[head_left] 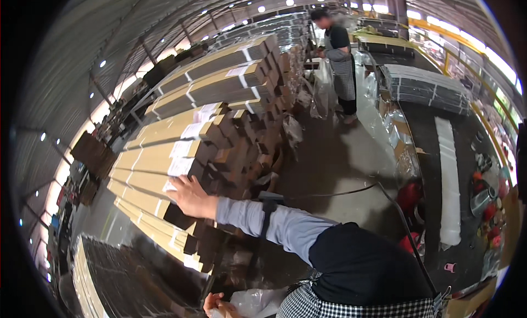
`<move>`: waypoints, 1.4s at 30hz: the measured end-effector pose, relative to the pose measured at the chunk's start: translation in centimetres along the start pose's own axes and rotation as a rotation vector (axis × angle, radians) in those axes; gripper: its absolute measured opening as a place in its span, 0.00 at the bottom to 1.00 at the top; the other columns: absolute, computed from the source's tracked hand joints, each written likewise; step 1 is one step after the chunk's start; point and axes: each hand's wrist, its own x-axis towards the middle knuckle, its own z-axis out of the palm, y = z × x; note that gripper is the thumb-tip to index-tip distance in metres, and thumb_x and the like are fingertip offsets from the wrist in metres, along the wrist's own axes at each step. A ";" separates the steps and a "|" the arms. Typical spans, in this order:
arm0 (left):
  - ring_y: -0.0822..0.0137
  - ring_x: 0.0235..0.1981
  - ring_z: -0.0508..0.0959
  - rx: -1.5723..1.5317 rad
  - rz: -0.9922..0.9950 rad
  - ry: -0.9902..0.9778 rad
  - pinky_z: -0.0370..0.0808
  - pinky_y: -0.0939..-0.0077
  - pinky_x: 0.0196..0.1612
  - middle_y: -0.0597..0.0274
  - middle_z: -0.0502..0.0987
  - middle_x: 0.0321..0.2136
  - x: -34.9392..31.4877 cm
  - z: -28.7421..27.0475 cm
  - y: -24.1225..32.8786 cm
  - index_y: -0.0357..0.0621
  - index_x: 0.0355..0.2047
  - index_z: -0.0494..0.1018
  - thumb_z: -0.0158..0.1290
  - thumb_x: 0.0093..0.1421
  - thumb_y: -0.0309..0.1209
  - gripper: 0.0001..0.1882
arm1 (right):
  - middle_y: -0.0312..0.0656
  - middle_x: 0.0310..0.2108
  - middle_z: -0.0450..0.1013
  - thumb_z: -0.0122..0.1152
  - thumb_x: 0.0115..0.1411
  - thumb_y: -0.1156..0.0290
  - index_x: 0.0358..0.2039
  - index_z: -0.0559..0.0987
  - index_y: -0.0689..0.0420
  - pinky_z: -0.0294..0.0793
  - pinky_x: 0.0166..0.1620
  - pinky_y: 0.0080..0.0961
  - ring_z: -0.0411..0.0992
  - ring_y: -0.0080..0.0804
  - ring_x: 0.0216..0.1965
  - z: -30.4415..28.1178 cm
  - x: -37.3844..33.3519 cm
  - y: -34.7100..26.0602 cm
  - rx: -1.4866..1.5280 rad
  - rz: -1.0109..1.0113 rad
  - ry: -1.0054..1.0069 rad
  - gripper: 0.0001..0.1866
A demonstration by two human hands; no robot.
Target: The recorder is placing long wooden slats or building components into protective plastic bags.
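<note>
My right hand (190,197) reaches out to the left with its fingers apart. It rests on the end of a long, flat brown carton (144,179) in a stack, beside a white paper label (180,166). Nothing is gripped in it. My left hand (216,307) shows low at the bottom edge, fingers curled and partly cut off. Pale, crinkled, see-through material (257,302) lies against it; what the fingers hold is hidden. More long cartons (225,76), bound with white straps, are stacked farther back.
At the lower left stands a dark wrapped stack (126,274). A person (341,60) in a checked apron stands in the aisle (346,153) ahead. On the right, a dark table (425,208) bears a long white strip (447,180) and a small pink object (450,267).
</note>
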 end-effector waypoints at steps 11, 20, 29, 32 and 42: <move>0.53 0.36 0.77 0.227 0.180 0.209 0.74 0.63 0.42 0.47 0.77 0.35 4.0 8.9 2.2 0.36 0.42 0.75 0.50 0.68 0.38 0.16 | 0.49 0.57 0.66 0.65 0.58 0.63 0.47 0.76 0.62 0.65 0.56 0.40 0.64 0.48 0.59 -14.1 -15.2 -1.9 0.742 -0.182 -0.136 0.21; 0.65 0.25 0.75 0.053 0.175 0.165 0.71 0.74 0.26 0.54 0.77 0.33 4.2 12.4 1.4 0.35 0.45 0.72 0.50 0.69 0.38 0.16 | 0.39 0.28 0.68 0.62 0.60 0.67 0.29 0.72 0.58 0.65 0.41 0.36 0.68 0.39 0.34 -11.8 -18.4 -0.6 1.052 -0.049 -0.311 0.10; 0.69 0.28 0.72 -0.023 0.137 0.138 0.69 0.78 0.30 0.57 0.76 0.30 3.0 12.7 1.2 0.35 0.50 0.71 0.51 0.68 0.42 0.21 | 0.38 0.25 0.68 0.63 0.58 0.64 0.25 0.72 0.56 0.65 0.36 0.34 0.68 0.38 0.30 -11.7 -17.4 -0.1 0.848 -0.290 -0.099 0.12; 0.68 0.31 0.72 -0.037 0.058 0.012 0.71 0.76 0.35 0.57 0.75 0.35 2.5 12.4 1.3 0.34 0.49 0.71 0.54 0.66 0.46 0.25 | 0.39 0.26 0.67 0.62 0.61 0.64 0.25 0.72 0.57 0.64 0.37 0.35 0.67 0.41 0.31 -12.4 -16.6 0.9 0.921 -0.182 -0.151 0.13; 0.67 0.41 0.70 -0.121 0.157 -0.137 0.69 0.73 0.42 0.57 0.71 0.45 2.6 13.5 0.4 0.33 0.53 0.68 0.50 0.69 0.46 0.27 | 0.39 0.34 0.73 0.67 0.56 0.59 0.43 0.75 0.57 0.64 0.49 0.36 0.71 0.39 0.40 -12.5 -18.3 3.8 1.122 0.163 -0.410 0.19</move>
